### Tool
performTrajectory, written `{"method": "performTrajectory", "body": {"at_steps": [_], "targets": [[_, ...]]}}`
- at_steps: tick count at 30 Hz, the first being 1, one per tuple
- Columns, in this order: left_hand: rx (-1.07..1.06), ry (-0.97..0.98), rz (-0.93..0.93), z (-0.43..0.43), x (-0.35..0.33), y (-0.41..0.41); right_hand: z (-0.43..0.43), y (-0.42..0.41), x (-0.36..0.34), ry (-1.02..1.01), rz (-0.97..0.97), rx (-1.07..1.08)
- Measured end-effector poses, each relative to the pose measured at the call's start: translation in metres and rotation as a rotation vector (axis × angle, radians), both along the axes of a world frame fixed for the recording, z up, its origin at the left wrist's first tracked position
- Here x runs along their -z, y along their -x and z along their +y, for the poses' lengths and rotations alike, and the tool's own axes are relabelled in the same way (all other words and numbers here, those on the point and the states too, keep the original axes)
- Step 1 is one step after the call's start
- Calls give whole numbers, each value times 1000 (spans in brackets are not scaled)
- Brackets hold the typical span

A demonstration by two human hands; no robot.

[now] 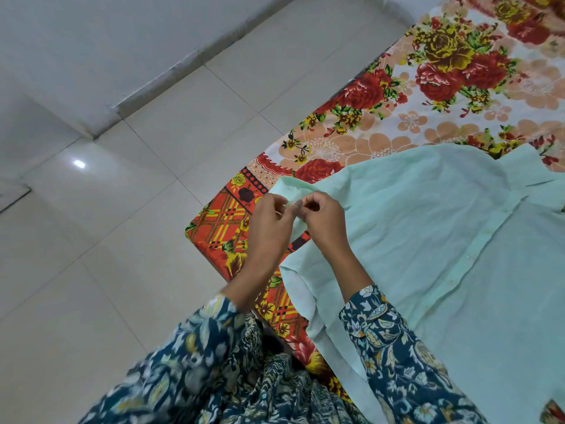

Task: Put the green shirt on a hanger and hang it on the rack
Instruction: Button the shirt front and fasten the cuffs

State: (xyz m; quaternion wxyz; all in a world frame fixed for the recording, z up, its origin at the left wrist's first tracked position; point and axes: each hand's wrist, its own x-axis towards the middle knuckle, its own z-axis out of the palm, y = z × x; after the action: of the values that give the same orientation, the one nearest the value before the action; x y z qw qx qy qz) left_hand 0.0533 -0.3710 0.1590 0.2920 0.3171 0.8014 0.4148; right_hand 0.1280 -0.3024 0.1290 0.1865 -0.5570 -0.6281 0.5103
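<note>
The pale green shirt (pixel 443 240) lies spread flat on a bed covered with a floral sheet (pixel 397 117), its button placket running diagonally and its collar at the right edge. My left hand (pixel 270 221) and my right hand (pixel 321 218) meet at the end of the shirt's sleeve near the bed's corner. Both pinch the cuff fabric between fingers and thumb. No hanger or rack is in view.
The bed's corner (pixel 195 231) juts over a white tiled floor (pixel 122 209) to the left. A white wall (pixel 91 41) with a skirting runs along the top left. My patterned dark blue clothing (pixel 214 377) fills the bottom.
</note>
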Motion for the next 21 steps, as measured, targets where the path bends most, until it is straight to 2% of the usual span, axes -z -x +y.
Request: {"method": "performTrajectory", "body": {"at_steps": [2,9,12,17,21], "targets": [[-25,93,-168,14,9,4,-4,1,1,-14,24,5],[-107,11,-673,15,24,16,-4,-7,0,177,216,100],[-88,-29,-668,16,28,18,-2,-8,-3,218,285,96],[-57,-19,-448,14,33,21,3,-2,-4,190,228,82],[15,19,-572,13,34,30,6,-4,-4,264,264,54]]}}
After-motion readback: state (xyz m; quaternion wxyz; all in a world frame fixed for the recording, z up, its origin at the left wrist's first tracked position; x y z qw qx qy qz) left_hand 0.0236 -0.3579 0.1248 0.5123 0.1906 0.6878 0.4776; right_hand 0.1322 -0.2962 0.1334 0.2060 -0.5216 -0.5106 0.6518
